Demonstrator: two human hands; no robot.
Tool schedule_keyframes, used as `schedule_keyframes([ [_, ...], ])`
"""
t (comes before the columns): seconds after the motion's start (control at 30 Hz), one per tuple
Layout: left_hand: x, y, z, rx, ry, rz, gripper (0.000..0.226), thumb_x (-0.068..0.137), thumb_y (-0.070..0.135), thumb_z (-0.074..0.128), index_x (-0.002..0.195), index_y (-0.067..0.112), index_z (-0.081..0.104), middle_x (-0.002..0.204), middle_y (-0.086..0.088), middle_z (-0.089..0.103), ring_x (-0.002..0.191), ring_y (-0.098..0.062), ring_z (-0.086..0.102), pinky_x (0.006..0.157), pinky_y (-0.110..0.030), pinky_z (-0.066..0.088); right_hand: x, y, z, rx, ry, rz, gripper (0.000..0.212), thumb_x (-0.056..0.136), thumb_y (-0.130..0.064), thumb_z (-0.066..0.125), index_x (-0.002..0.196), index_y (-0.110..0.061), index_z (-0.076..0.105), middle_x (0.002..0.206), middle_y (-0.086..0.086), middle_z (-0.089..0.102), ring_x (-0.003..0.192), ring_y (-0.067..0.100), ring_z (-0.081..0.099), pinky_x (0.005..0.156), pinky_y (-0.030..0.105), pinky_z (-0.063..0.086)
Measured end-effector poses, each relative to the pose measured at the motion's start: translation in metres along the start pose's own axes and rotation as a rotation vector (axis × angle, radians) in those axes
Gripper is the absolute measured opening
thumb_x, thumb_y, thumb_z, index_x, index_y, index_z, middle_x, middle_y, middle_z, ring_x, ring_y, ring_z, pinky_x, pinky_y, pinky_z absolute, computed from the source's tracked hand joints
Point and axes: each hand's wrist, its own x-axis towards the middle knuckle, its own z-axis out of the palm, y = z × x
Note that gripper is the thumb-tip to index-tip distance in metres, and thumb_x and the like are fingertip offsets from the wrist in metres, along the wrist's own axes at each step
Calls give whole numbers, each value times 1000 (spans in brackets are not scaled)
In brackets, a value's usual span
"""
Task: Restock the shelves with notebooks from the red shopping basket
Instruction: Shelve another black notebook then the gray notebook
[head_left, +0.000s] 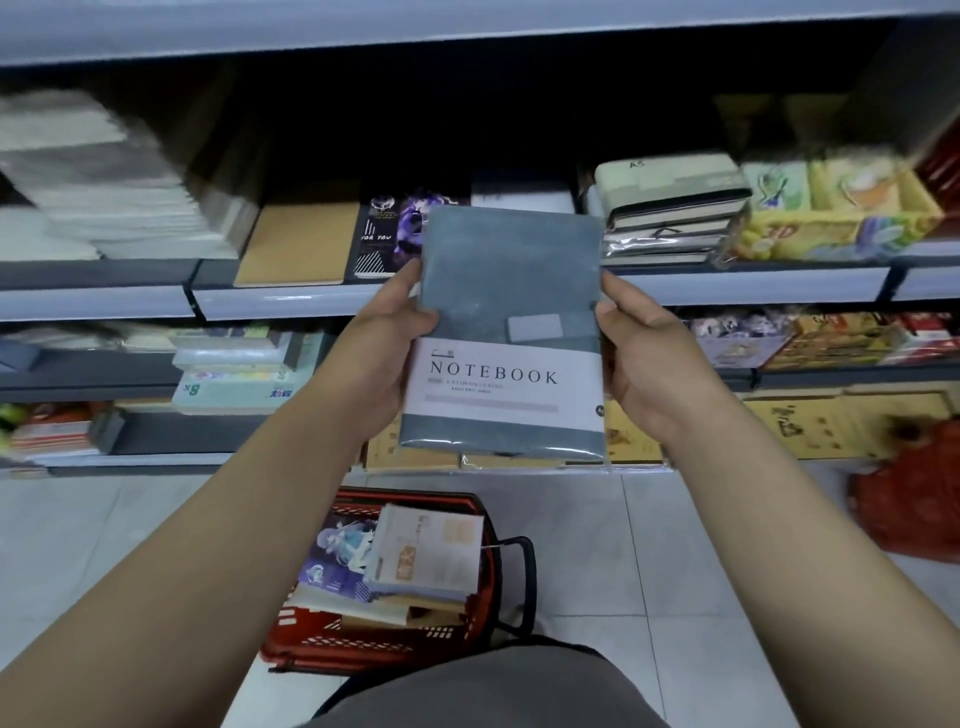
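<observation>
I hold a grey-blue notebook (506, 291) with a white "NOTEBOOK" band upright in front of the shelves. My left hand (387, 343) grips its left edge, thumb on the cover. My right hand (641, 353) grips its right edge. Below, on the tiled floor, the red shopping basket (363, 642) holds several more notebooks (426, 556). Behind the held notebook is the middle shelf (291, 301), where a brown notebook (298, 241) and a black-purple one (387, 234) lie flat.
A stack of wrapped notebooks (670, 208) lies on the shelf to the right, next to a yellow display box (831, 213). White paper stacks (93, 182) fill the left. Lower shelves carry more stationery. A red bag (914, 493) sits on the floor at right.
</observation>
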Motion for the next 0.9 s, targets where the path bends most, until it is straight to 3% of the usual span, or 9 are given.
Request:
schedule_keyframes([
  [0.17,18,1,26,-20,-8,10,46,101,0,39,138,23,51,119,-1,70,99,-20,72,65,-32,59,9,-16,-24,21,-40,-12,36,102,-14,47,126,-38,59,102,-6,75,90,16,72,75,39,58],
  [0.3,41,-4,52,-72,-16,9,46,100,-2,37,138,19,51,123,-2,69,103,-20,70,68,-30,58,15,-29,-48,70,-80,0,39,102,-13,46,132,-37,54,108,-7,73,90,14,72,57,28,55],
  [0.47,66,-10,73,-114,-19,-1,48,99,-3,37,141,18,48,127,-5,67,108,-22,68,71,-34,59,24,-33,-70,173,-35,20,35,97,-11,53,131,-21,57,107,-2,74,94,15,71,80,38,57],
  [0.63,91,-15,101,-149,36,-11,49,98,-2,40,142,20,47,122,-4,69,103,-22,70,69,-35,58,31,-26,-98,191,-181,82,39,94,-7,49,130,-21,58,120,7,68,108,24,65,85,40,55],
  [0.7,100,-16,110,-153,64,-28,50,98,0,42,143,21,45,123,-4,69,105,-24,69,72,-39,58,34,-23,-106,229,-181,102,41,94,-6,49,131,-21,57,119,5,68,106,24,64,79,36,58],
  [0.8,111,-16,124,-136,87,-43,50,98,2,45,144,21,44,121,-5,69,102,-24,70,74,-40,58,39,-20,-113,262,-108,122,36,94,-6,52,128,-17,59,104,2,67,91,19,61,55,22,55],
  [0.9,119,-11,137,-99,60,-48,48,100,3,45,143,23,44,119,-4,70,99,-22,71,74,-39,59,46,-23,-117,291,-20,116,31,95,-7,53,124,-17,59,101,3,65,86,18,59,49,17,50],
])
